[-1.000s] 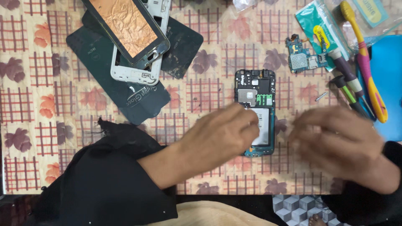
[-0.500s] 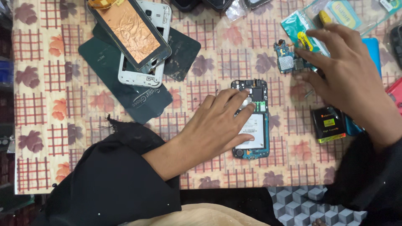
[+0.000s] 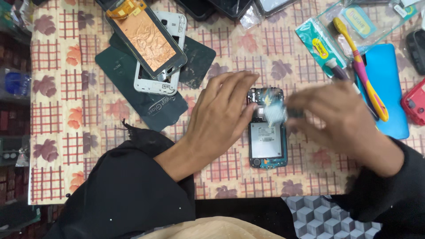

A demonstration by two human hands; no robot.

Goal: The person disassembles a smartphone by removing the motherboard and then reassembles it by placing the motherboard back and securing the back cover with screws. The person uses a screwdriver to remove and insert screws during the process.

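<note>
Blue-framed and backless, the opened phone lies on the checked tablecloth, steadied by my flat, open left hand while my blurred right hand seemingly pinches a small part needing careful seating.

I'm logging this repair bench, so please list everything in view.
opened phone: 1, blue-edged, table centre, between the hands
screen panel: 1, copper-backed, upper left
phone frame: 1, white, under the panel
flat packets: 2 or more, dark green, beneath the frame
toothbrush: 1, yellow and pink, upper right
blue cover: 1, right
red phone: 1, right edge
tablecloth: 1, checked, leaf print
left hand: beside the phone
right hand: blurred, over the phone's top
</note>
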